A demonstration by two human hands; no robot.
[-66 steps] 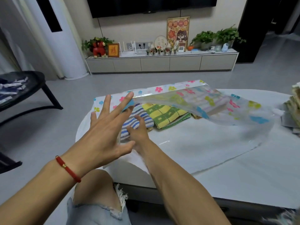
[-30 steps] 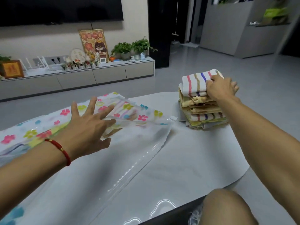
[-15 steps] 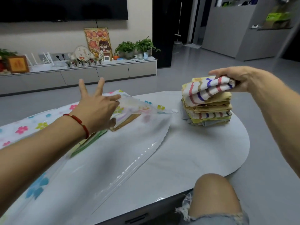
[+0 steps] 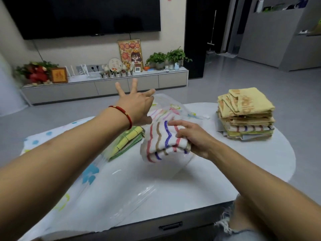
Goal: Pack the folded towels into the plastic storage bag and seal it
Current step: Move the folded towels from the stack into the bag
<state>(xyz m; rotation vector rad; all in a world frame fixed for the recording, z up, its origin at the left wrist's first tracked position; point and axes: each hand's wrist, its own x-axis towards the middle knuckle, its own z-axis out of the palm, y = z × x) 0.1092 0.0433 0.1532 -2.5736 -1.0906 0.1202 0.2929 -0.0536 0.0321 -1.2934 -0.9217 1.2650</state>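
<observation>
Soft white cloth with wavy red, brown, purple and blue stripes is what the folded towel (image 4: 165,141) is made of. It is sitting at the mouth of the plastic bag (image 4: 111,193), low over the white table (image 4: 243,162). The right hand (image 4: 194,138) is gripping it, with fingers on top and the thumb side tucked under the fold. The bag is clear on top, with blue, yellow and pink flowers printed on it, and it is lying flat across the table. A yellow and green checked towel (image 4: 127,140) is lying inside it, just beside the striped one. The left hand (image 4: 137,106) is wearing a red bracelet (image 4: 122,113). Its fingers are spreading wide and it is lifting the bag's top flap. A stack of towels (image 4: 245,115) is waiting on the far right of the table, well apart from the bag.
</observation>
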